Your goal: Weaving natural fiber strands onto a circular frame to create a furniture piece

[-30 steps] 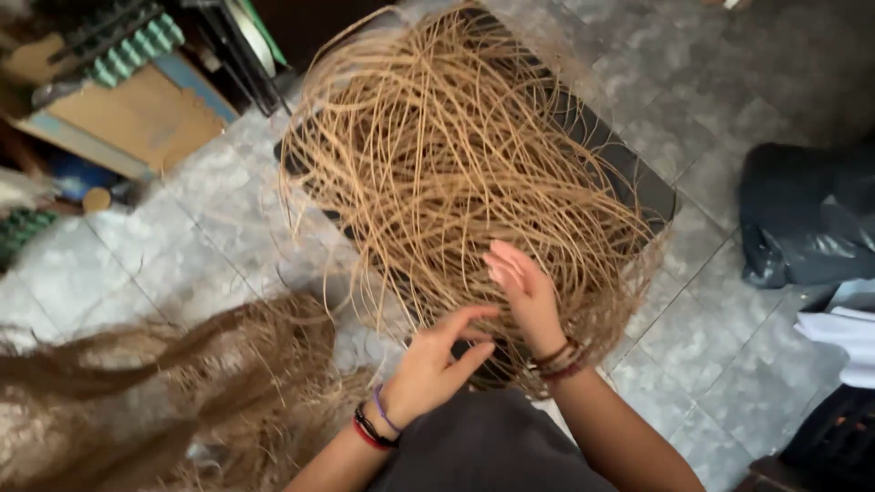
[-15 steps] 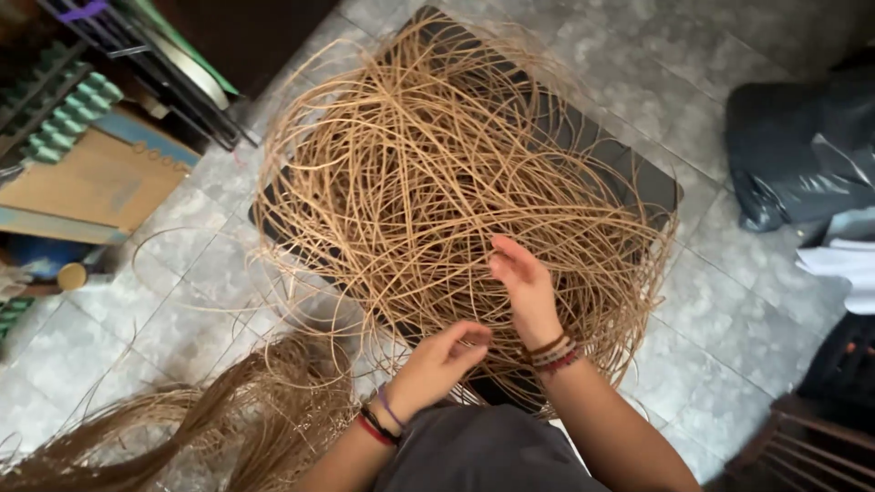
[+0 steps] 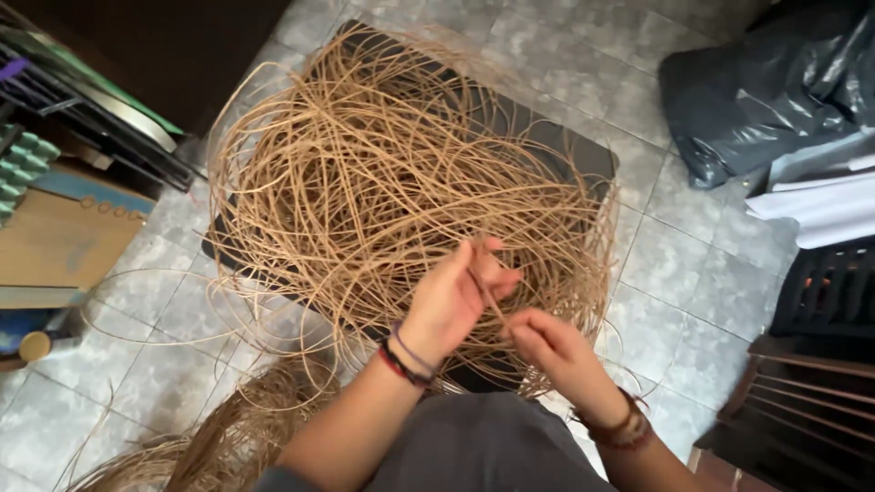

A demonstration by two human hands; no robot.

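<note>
A loose, springy tangle of thin tan rattan strands [image 3: 383,182] lay heaped on a flat dark rectangular board [image 3: 556,150], which rested on a mottled grey tiled floor [image 3: 674,264]. The left hand [image 3: 451,301] had its grip closed on one strand drawn from the heap; the right hand [image 3: 556,351], fingers curled, pinched the same strand just below. A second bundle of finer, frayed tan fibres [image 3: 228,437] lay near the left arm. A crumpled black plastic bag [image 3: 756,91] sat well apart.

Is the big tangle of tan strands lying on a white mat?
No, the tangle of strands lies on a dark mat on the grey tiled floor.
</note>
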